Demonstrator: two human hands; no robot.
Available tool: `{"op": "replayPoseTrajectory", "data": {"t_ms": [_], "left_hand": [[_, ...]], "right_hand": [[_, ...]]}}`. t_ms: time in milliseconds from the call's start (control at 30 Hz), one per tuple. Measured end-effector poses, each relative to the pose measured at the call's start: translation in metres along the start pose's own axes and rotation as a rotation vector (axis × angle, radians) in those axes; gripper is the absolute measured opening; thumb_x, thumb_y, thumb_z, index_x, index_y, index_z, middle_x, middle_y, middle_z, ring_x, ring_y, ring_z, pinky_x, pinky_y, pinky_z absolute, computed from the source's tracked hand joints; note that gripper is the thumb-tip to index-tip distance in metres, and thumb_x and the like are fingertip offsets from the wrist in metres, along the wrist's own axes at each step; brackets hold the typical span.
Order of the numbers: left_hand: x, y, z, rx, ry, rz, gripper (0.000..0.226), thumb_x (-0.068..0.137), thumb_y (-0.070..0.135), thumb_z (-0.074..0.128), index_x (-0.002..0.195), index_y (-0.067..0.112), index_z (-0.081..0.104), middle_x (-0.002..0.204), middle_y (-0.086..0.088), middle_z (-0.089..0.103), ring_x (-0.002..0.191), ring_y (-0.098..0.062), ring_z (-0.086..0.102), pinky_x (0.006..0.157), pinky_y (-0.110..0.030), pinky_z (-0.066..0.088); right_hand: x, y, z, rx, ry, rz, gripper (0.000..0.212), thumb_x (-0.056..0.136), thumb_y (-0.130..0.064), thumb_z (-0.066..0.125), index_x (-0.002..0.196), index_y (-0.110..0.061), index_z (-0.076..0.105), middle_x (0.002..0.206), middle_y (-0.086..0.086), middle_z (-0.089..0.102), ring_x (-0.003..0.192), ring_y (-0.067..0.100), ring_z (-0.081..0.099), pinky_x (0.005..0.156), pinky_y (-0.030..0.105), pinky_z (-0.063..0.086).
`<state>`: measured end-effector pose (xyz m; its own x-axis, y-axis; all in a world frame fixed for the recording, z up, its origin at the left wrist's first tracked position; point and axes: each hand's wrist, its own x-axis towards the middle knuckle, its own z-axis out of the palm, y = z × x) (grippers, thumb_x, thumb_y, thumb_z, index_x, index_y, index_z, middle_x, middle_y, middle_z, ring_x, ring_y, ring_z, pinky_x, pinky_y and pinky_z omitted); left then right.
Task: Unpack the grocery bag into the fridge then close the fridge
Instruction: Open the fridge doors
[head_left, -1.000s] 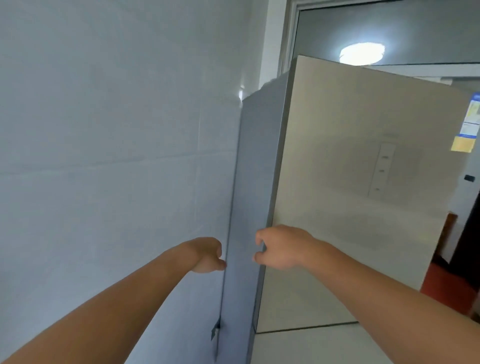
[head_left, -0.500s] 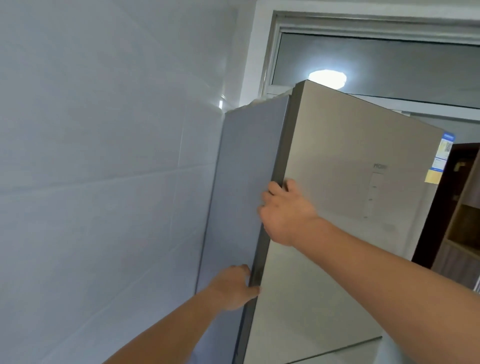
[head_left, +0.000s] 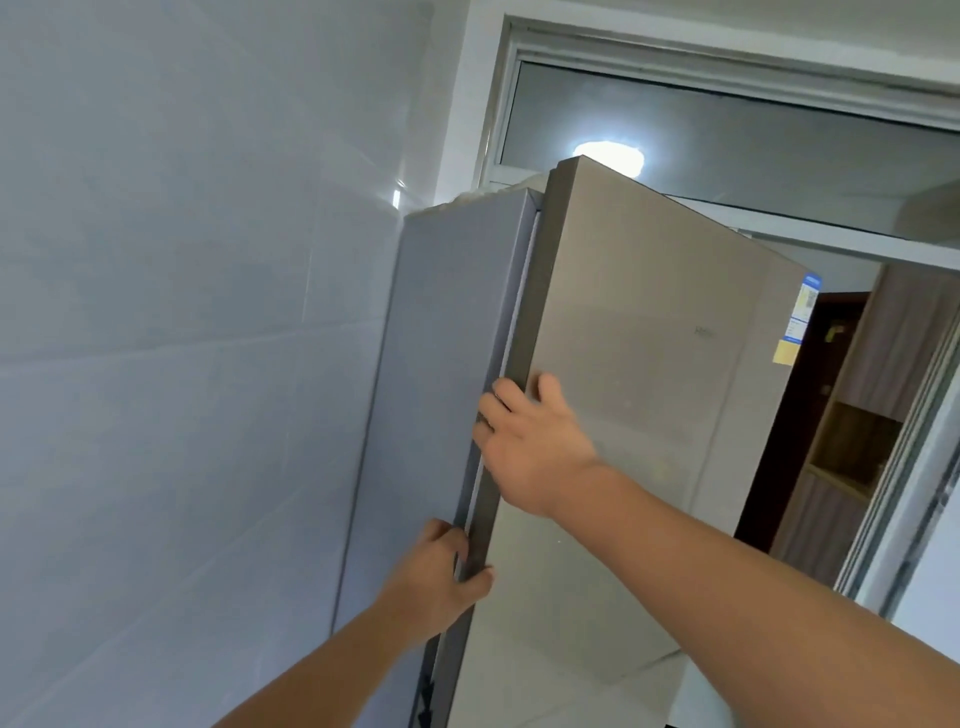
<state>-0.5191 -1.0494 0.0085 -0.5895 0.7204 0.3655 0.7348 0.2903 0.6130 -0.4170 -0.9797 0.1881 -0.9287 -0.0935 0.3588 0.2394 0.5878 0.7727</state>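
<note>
Both hands (head_left: 530, 447) grip fridge door (head_left: 639, 395) edge

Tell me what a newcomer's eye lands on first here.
Two bare hands gripping the left edge of the tall fridge door: the right hand higher, the left hand lower, fingers curled round the edge. The door stands slightly ajar from the grey fridge body. Above it, a bright light glare shows in the transom window.

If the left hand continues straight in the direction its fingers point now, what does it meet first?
The left hand already grips the fridge door at its edge, fingers hooked into the gap. Pushing further, they would probably meet the grey fridge side or the door seal; depth there is unclear.
</note>
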Motion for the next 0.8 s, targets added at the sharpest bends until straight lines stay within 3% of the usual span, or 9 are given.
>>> {"op": "replayPoseTrajectory", "data": {"t_ms": [133, 333, 533, 633, 733, 800], "left_hand": [[-0.017, 0.019, 0.009, -0.059, -0.036, 0.036, 0.041, 0.081, 0.058, 0.061, 0.090, 0.019, 0.051, 0.100, 0.006, 0.047, 0.083, -0.013, 0.056, 0.078, -0.030, 0.052], [-0.047, 0.062, 0.012, -0.094, -0.151, 0.029, 0.047, 0.068, 0.060, 0.073, 0.083, 0.021, 0.052, 0.086, 0.003, 0.059, 0.074, -0.011, 0.057, 0.069, -0.031, 0.052], [-0.084, 0.110, 0.031, -0.143, -0.178, 0.136, 0.050, 0.064, 0.061, 0.078, 0.076, 0.016, 0.061, 0.089, 0.010, 0.056, 0.080, -0.009, 0.059, 0.076, -0.027, 0.051], [-0.099, 0.131, 0.050, -0.187, -0.193, 0.208, 0.042, 0.068, 0.058, 0.076, 0.072, 0.018, 0.062, 0.092, 0.011, 0.056, 0.080, -0.005, 0.058, 0.077, -0.028, 0.052], [-0.111, 0.154, 0.067, -0.192, -0.222, 0.310, 0.033, 0.074, 0.051, 0.074, 0.072, 0.020, 0.062, 0.092, 0.014, 0.051, 0.074, 0.001, 0.052, 0.070, -0.015, 0.042], [-0.115, 0.169, 0.079, -0.155, -0.232, 0.414, 0.029, 0.078, 0.048, 0.071, 0.074, 0.021, 0.062, 0.093, 0.019, 0.045, 0.075, 0.004, 0.049, 0.072, -0.012, 0.038]], "right_hand": [[-0.034, 0.008, -0.007, 0.002, 0.051, -0.008, 0.019, 0.081, -0.028, 0.063, 0.093, -0.014, 0.069, 0.101, 0.007, 0.053, 0.107, 0.031, 0.047, 0.086, 0.051, 0.027], [-0.095, 0.020, -0.031, -0.036, 0.038, 0.002, 0.023, 0.082, -0.031, 0.062, 0.096, -0.014, 0.069, 0.103, 0.008, 0.053, 0.111, 0.030, 0.046, 0.084, 0.049, 0.027], [-0.149, 0.027, -0.064, -0.045, 0.057, 0.060, 0.008, 0.075, -0.018, 0.063, 0.078, -0.011, 0.062, 0.076, 0.009, 0.053, 0.076, 0.026, 0.036, 0.079, 0.045, 0.026], [-0.164, 0.036, -0.070, -0.046, 0.011, 0.078, 0.011, 0.076, -0.017, 0.062, 0.084, -0.011, 0.065, 0.081, 0.010, 0.056, 0.079, 0.028, 0.046, 0.080, 0.044, 0.028], [-0.179, 0.039, -0.072, -0.021, -0.139, 0.083, 0.027, 0.088, -0.021, 0.053, 0.111, -0.010, 0.063, 0.105, 0.011, 0.058, 0.098, 0.031, 0.053, 0.087, 0.043, 0.033], [-0.191, 0.041, -0.072, -0.030, -0.254, 0.104, 0.028, 0.093, -0.021, 0.048, 0.117, -0.010, 0.059, 0.112, 0.010, 0.059, 0.102, 0.029, 0.054, 0.088, 0.041, 0.033]]}}
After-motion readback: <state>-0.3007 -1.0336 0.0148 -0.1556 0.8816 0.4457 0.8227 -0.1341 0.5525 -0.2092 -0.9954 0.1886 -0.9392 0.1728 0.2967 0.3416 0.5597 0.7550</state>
